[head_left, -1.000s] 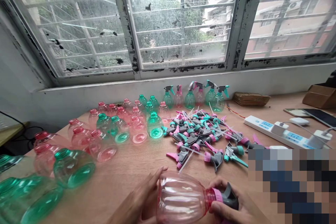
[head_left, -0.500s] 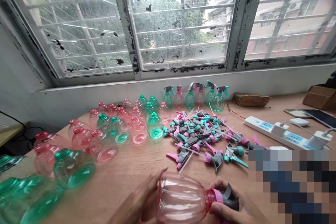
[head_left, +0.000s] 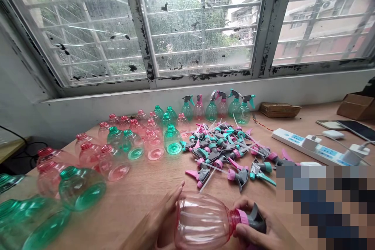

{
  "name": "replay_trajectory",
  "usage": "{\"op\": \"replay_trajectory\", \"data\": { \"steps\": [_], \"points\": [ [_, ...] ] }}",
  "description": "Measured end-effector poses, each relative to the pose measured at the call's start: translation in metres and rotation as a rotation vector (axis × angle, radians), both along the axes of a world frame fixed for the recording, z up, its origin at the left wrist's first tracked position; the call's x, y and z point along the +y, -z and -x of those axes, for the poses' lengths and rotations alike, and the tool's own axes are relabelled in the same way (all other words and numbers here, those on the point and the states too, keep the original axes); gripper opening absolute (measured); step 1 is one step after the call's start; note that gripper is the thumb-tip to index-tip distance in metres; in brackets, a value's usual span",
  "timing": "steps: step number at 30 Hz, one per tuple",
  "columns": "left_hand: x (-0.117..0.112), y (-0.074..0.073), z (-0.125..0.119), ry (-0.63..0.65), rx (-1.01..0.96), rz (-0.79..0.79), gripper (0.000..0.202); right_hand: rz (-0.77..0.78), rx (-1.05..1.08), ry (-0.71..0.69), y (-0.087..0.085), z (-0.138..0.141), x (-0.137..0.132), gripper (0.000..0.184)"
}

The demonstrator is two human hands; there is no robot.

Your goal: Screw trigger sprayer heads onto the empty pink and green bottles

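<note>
A clear pink spray bottle [head_left: 202,218] lies on its side in the air near the bottom of the view, its base to the left. My left hand [head_left: 161,215] cups the base end, thumb side up, with some fingers hidden behind and under the bottle. On the other end, my right hand [head_left: 258,236] grips the neck and the pink collar of the grey trigger head [head_left: 256,218], which sits on the bottle's mouth. Just beyond the bottle lies a heap of loose trigger spray heads [head_left: 218,152] in grey, pink and teal, with white tubes.
Open pink and green bottles [head_left: 82,189] stand in rows at the left. Several bottles with spray heads [head_left: 211,111] line the back below the window. A power strip [head_left: 295,144], phones [head_left: 359,129] and cardboard boxes [head_left: 279,110] are at the right. The lower right corner is pixelated.
Both hands keep hold of the spray bottle in nearly the same place. The view has shifted very slightly; nothing else visibly differs.
</note>
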State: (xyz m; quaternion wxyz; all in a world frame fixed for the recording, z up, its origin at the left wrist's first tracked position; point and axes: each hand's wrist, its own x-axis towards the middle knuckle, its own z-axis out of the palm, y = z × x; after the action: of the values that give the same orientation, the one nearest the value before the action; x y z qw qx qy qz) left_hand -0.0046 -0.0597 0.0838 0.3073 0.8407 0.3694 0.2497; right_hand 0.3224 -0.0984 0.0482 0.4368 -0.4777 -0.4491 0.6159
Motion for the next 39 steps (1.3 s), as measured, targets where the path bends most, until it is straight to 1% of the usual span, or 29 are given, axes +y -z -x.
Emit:
{"op": "replay_trajectory", "data": {
  "steps": [3,7,9,14,18,20,23,25,29,32,34,37,39],
  "points": [
    [-0.002,0.003,0.001,0.018,-0.015,-0.008,0.094,0.016,-0.029,-0.042,0.006,-0.003,0.004,0.068],
    [-0.003,0.004,0.007,0.031,0.003,-0.006,0.113,0.024,-0.056,-0.069,0.011,-0.005,0.007,0.072],
    [-0.002,0.003,0.009,0.035,0.02,0.006,0.115,0.019,-0.054,-0.064,0.01,-0.004,0.006,0.071],
    [0.001,0.006,0.007,0.02,-0.008,0.016,0.104,-0.012,-0.028,0.006,0.002,-0.001,0.0,0.064],
    [0.0,0.012,0.002,0.077,-0.122,-0.022,0.088,-0.017,-0.032,0.008,-0.001,0.0,0.0,0.066],
    [-0.002,0.013,0.003,0.073,-0.105,-0.03,0.091,-0.019,-0.032,0.011,-0.002,0.0,0.0,0.068],
    [-0.002,0.01,0.006,0.028,-0.023,-0.017,0.106,-0.036,-0.034,0.003,-0.003,-0.001,0.0,0.068],
    [-0.002,0.004,0.009,0.035,-0.019,0.01,0.111,-0.042,-0.033,-0.005,-0.003,-0.001,0.0,0.066],
    [0.0,-0.01,0.007,0.057,-0.065,0.073,0.109,-0.024,-0.034,-0.018,0.0,-0.003,0.001,0.065],
    [-0.002,-0.016,0.001,0.071,-0.09,0.107,0.102,-0.013,-0.054,-0.032,0.002,-0.003,0.003,0.07],
    [-0.004,-0.018,-0.002,0.095,-0.115,0.133,0.105,-0.027,-0.062,-0.036,0.002,-0.003,0.004,0.072],
    [-0.007,-0.017,-0.002,0.115,-0.137,0.148,0.117,-0.036,-0.043,-0.017,0.0,-0.002,0.003,0.069],
    [-0.008,-0.016,0.0,0.125,-0.14,0.159,0.121,-0.031,-0.021,-0.009,-0.002,-0.001,0.001,0.068]
  ]
}}
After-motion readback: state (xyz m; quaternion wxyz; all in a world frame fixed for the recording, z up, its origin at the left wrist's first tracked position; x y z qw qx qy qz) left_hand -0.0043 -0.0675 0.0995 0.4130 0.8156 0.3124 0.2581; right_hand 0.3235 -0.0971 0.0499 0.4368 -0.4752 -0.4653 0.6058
